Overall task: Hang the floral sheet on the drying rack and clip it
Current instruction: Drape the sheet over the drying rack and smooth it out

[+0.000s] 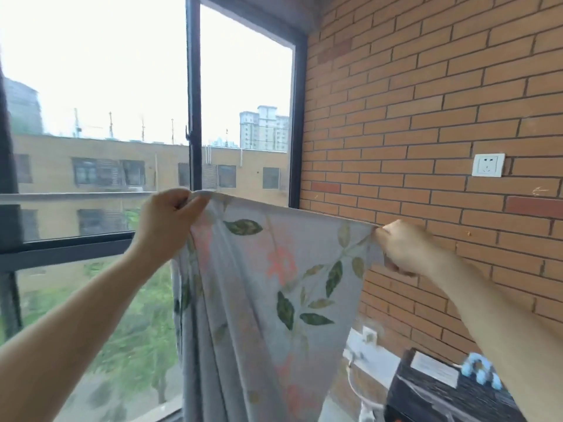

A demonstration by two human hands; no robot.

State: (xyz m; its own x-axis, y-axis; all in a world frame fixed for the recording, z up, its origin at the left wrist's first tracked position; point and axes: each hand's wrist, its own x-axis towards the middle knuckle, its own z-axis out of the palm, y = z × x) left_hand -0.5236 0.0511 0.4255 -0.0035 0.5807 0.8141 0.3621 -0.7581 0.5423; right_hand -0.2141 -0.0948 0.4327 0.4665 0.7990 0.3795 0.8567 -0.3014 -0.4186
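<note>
1. Dark metal window frame [194, 95] fills the left side, with pale apartment blocks and green trees visible through its glass.
2. In front of the glass, the left hand [166, 223] is raised with its forearm bare. Its fingers are curled and pinch the top left corner of the sheet against the thumb.
3. Between the two hands, the light grey cotton floral sheet [274, 284], printed with green leaves and coral-pink flowers, is held up in the air. Its top edge is stretched taut from one hand to the other and slopes down to the right. The rest hangs in loose vertical folds, thickest on the left, and runs out of the bottom of the view.
4. At the sheet's top right corner, the right hand [402, 248] is slightly blurred. Its fingers are closed round a bunched bit of the edge.
5. Behind that hand, an orange-brown brick wall [426, 86] covers the right side and carries a white square wall socket [488, 165].
6. Low on the wall, near the sheet's right edge, sits a second white socket [369, 334] with a plug and cable in it.
7. At the bottom right, a black box [441, 391] has pale blue plastic clips [481, 371] lying on top, partly hidden by the right forearm.
</note>
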